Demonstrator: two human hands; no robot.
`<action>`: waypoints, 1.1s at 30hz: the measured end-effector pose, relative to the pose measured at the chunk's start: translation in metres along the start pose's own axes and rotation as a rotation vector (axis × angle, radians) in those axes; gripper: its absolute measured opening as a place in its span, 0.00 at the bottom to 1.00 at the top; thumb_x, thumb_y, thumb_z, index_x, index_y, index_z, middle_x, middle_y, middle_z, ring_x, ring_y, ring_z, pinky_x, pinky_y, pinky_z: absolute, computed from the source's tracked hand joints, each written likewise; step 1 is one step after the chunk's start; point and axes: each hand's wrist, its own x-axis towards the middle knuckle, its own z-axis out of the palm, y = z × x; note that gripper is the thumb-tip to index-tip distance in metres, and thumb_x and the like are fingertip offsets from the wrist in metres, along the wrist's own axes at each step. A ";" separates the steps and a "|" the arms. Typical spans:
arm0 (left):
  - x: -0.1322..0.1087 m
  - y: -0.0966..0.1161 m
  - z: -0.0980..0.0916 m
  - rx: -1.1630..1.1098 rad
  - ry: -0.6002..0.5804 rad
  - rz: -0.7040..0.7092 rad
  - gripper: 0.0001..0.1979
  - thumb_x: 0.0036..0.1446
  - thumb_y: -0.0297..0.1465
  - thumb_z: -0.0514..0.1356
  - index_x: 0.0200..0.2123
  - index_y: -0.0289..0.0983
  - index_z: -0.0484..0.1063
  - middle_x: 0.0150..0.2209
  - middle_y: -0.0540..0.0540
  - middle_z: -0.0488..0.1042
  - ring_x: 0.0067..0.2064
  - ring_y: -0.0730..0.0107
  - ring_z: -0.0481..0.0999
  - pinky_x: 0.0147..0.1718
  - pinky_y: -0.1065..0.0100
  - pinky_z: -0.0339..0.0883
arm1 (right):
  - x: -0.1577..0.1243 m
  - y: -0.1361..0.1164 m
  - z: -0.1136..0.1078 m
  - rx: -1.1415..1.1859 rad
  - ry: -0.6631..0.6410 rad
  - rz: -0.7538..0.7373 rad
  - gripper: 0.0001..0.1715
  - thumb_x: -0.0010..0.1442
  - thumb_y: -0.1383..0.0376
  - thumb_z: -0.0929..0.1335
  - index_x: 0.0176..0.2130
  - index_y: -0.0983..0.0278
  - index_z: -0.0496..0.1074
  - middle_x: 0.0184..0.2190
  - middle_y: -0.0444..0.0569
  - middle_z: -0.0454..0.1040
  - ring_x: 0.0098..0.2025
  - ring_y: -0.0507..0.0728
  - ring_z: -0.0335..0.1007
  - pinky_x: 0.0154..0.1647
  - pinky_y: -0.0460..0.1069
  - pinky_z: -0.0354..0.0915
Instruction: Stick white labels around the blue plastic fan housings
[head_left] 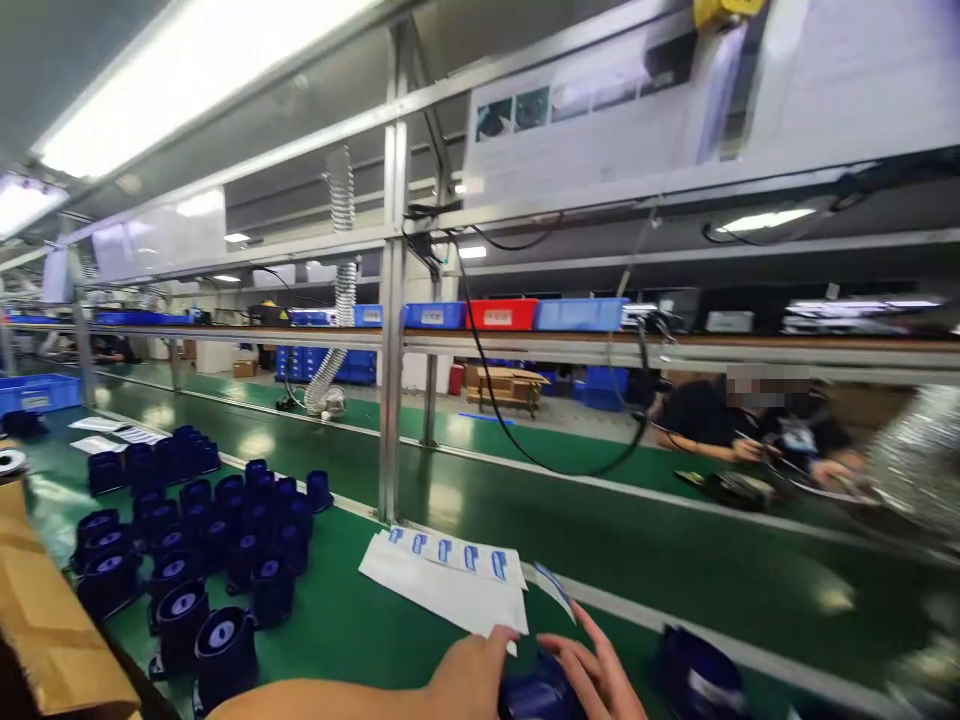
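A dark blue plastic housing (541, 692) sits between my hands at the bottom edge, partly cut off. My left hand (472, 672) is closed against its left side. From the right, my right hand (600, 665) reaches over it with curved fingers, and a blue-and-white sticker (553, 592) stands up at the index fingertip. White label sheets (450, 590) printed with a row of blue stickers lie just beyond my left hand. Another dark blue housing (699, 678) rests to the right of my right hand, blurred.
Many similar housings (176, 570) with round pale labels cover the green bench (360, 650) at left. A cardboard box (60, 610) stands at the left edge. A metal post (391, 400) rises behind the sheets. A black cable (510, 425) hangs down. A co-worker (720, 420) works across the line.
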 end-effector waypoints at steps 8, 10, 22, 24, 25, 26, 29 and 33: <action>0.003 -0.015 0.007 0.138 -0.179 0.141 0.67 0.39 0.49 0.77 0.77 0.38 0.48 0.68 0.28 0.71 0.63 0.33 0.75 0.64 0.42 0.66 | -0.010 -0.008 0.002 -0.098 -0.042 -0.011 0.50 0.67 0.31 0.57 0.67 0.64 0.64 0.40 0.56 0.85 0.45 0.67 0.81 0.59 0.64 0.69; 0.007 -0.025 0.011 0.091 -0.206 0.207 0.69 0.38 0.50 0.78 0.78 0.41 0.47 0.67 0.29 0.72 0.60 0.31 0.77 0.62 0.42 0.67 | -0.010 -0.007 0.002 -0.062 -0.033 0.025 0.48 0.68 0.31 0.57 0.65 0.64 0.67 0.38 0.55 0.85 0.42 0.66 0.80 0.55 0.63 0.71; 0.014 -0.043 0.036 -0.783 -0.220 0.206 0.48 0.40 0.48 0.79 0.59 0.46 0.59 0.59 0.34 0.69 0.56 0.44 0.76 0.54 0.51 0.70 | -0.019 -0.009 0.005 0.351 0.071 0.156 0.44 0.69 0.35 0.63 0.68 0.60 0.59 0.46 0.56 0.81 0.44 0.63 0.78 0.45 0.57 0.71; 0.016 -0.043 0.042 -0.997 -0.183 0.178 0.51 0.36 0.52 0.81 0.57 0.48 0.58 0.64 0.33 0.66 0.60 0.43 0.74 0.58 0.49 0.67 | -0.024 -0.011 0.005 0.405 0.078 0.135 0.44 0.69 0.37 0.64 0.71 0.58 0.55 0.50 0.57 0.79 0.47 0.63 0.76 0.47 0.58 0.73; 0.016 -0.042 0.045 -1.070 -0.167 0.135 0.51 0.35 0.54 0.81 0.56 0.48 0.57 0.66 0.33 0.65 0.61 0.42 0.74 0.61 0.47 0.66 | -0.026 -0.012 0.005 0.422 0.071 0.123 0.44 0.69 0.37 0.65 0.71 0.57 0.55 0.51 0.57 0.79 0.48 0.63 0.76 0.47 0.57 0.73; 0.016 -0.042 0.047 -1.125 -0.160 0.075 0.50 0.35 0.57 0.80 0.55 0.49 0.57 0.67 0.33 0.64 0.61 0.42 0.75 0.62 0.46 0.64 | -0.029 -0.011 0.005 0.432 0.054 0.108 0.46 0.68 0.37 0.66 0.71 0.57 0.54 0.52 0.58 0.78 0.48 0.63 0.75 0.46 0.57 0.74; 0.016 -0.039 0.050 -1.192 -0.149 -0.056 0.45 0.40 0.61 0.76 0.51 0.48 0.60 0.70 0.34 0.62 0.63 0.40 0.75 0.64 0.40 0.63 | -0.034 -0.007 0.001 0.419 -0.056 0.057 0.49 0.66 0.36 0.68 0.72 0.55 0.51 0.55 0.60 0.74 0.50 0.64 0.74 0.41 0.55 0.73; 0.014 -0.036 0.047 -1.163 -0.120 -0.090 0.42 0.39 0.61 0.76 0.49 0.46 0.65 0.67 0.36 0.68 0.65 0.37 0.73 0.61 0.39 0.68 | -0.036 0.002 -0.006 0.334 -0.195 -0.003 0.48 0.68 0.40 0.68 0.74 0.51 0.46 0.59 0.59 0.70 0.52 0.64 0.74 0.46 0.57 0.72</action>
